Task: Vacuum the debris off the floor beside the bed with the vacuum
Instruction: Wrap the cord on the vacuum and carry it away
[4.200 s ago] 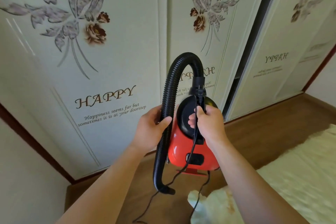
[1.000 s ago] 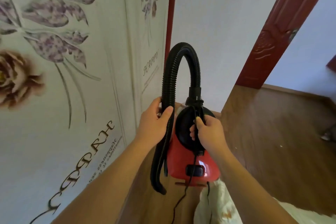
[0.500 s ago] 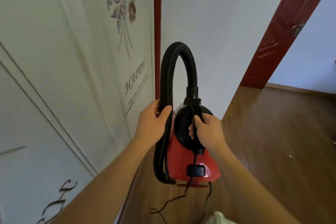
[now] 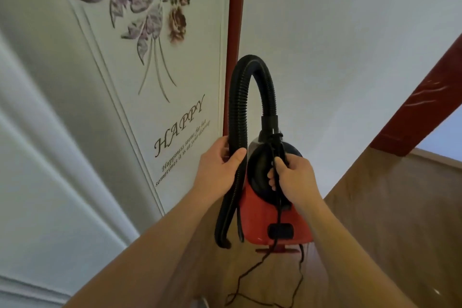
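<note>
I carry a small red vacuum (image 4: 260,220) with a black top in the air in front of me. My right hand (image 4: 293,177) grips its black handle together with the power cord. My left hand (image 4: 217,170) is closed around the black ribbed hose (image 4: 240,112), which arches up from the vacuum's top and hangs down on the left, its nozzle end (image 4: 222,242) free. The black cord (image 4: 252,282) dangles in loops below the vacuum. The bed is out of view, and no debris can be made out beyond a pale speck at the lower right.
A white wardrobe door (image 4: 100,132) with flower print and "HAPPY" lettering stands close on my left. A red vertical trim (image 4: 235,20) borders a plain white wall (image 4: 337,45). A red door frame (image 4: 420,105) slants at right. Brown wooden floor (image 4: 387,220) lies below.
The view has swung away from the bed toward the wall corner and door frame; the bed's edge has left the frame. Both hands keep the same hold on the vacuum and hose.
</note>
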Demonstrator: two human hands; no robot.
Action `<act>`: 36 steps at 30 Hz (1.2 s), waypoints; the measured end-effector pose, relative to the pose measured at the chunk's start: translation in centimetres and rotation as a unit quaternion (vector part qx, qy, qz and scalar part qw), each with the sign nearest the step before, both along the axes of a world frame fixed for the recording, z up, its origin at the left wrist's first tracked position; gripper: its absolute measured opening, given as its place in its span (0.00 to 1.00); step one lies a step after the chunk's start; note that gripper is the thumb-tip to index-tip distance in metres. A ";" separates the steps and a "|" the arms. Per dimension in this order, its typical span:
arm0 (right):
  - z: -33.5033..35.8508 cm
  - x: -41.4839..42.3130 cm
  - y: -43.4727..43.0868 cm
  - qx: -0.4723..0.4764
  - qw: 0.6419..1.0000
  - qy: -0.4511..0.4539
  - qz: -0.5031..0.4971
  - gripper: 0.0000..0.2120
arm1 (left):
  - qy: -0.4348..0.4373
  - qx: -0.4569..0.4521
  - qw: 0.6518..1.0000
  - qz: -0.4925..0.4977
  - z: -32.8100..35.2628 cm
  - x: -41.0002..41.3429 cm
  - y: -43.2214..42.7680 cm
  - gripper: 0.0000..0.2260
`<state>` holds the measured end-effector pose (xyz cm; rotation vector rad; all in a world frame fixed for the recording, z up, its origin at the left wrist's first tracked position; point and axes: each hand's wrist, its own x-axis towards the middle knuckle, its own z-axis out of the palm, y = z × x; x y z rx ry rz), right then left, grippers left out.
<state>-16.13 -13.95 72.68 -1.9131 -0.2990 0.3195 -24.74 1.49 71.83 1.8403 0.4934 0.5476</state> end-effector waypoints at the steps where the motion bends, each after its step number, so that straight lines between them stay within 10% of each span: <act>1: -0.3 1.6 0.4 -0.005 1.000 0.002 0.005 0.14 | -0.001 0.001 1.000 0.004 -0.2 1.5 0.4 0.14; 21: -3.5 31.5 5.0 -0.080 0.988 0.000 0.133 0.16 | 0.005 -0.007 0.993 0.118 -3.1 28.5 3.6 0.10; 36: -6.5 40.0 9.0 -0.130 0.882 -0.009 0.453 0.13 | 0.007 -0.126 0.891 0.436 -7.2 30.7 -3.2 0.08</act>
